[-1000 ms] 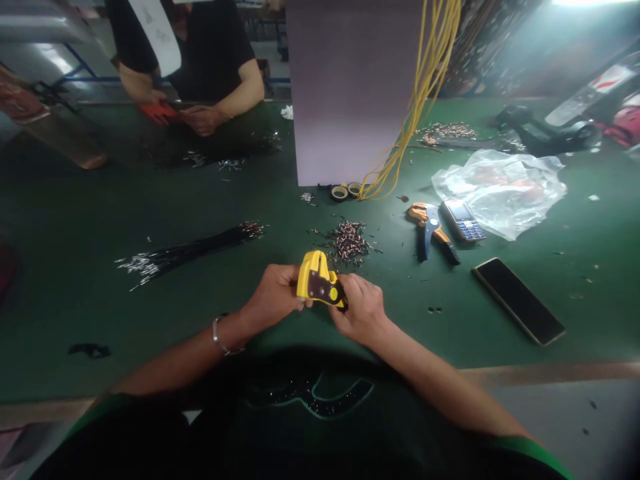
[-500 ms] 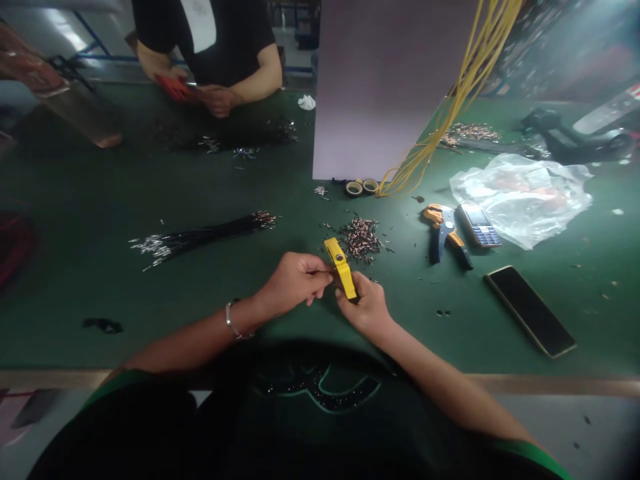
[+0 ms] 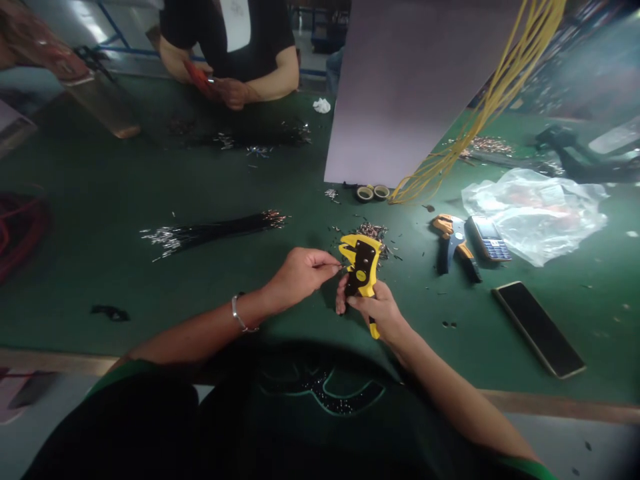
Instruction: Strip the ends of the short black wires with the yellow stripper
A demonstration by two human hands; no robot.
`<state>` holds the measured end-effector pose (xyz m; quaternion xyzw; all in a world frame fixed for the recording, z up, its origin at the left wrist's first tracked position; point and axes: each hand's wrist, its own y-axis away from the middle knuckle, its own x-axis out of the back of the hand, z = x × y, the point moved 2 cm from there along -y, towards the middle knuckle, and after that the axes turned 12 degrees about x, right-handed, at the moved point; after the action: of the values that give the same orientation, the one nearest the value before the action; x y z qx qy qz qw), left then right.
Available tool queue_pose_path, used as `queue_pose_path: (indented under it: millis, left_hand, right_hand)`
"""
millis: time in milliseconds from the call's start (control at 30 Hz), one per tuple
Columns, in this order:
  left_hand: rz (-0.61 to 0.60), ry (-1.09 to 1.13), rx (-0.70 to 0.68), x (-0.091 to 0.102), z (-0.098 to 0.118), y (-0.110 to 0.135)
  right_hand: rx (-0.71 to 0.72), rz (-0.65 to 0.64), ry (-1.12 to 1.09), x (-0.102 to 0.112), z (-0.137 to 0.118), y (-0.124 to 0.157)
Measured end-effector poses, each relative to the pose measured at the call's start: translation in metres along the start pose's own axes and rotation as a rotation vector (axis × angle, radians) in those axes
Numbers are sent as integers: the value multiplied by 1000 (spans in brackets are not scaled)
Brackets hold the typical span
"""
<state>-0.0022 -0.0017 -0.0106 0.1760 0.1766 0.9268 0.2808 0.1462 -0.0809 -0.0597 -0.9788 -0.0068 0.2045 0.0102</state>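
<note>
Left fingers (image 3: 325,262) pinch a wire (image 3: 339,265) at the yellow wire stripper (image 3: 361,270) gripped by right fingers (image 3: 375,305), wire offcuts (image 3: 373,231) just behind.

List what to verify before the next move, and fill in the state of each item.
1. Right hand firmly around the yellow wire stripper: ok.
2. Left hand pinching a thin wire: ok.
3. Wire end seated in the stripper's jaws: cannot tell, the tool and fingers hide it.
4. Pile of cut wire pieces kept out from under the hands: ok, it lies just behind the stripper.
5. Black wire bundle apart from the hands: ok.
6. Blue-and-orange wire stripper lying apart from the hands: ok.
</note>
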Motion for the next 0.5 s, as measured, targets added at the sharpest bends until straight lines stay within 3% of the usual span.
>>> queue_pose_path:
  millis: [200, 500]
  left_hand:
    - [4, 17, 18, 3, -3, -4]
    - [152, 4, -56, 30, 3, -16]
  right_hand:
    - [-4, -42, -32, 4, -3, -2]
    - [-46, -166, -94, 11, -8, 0]
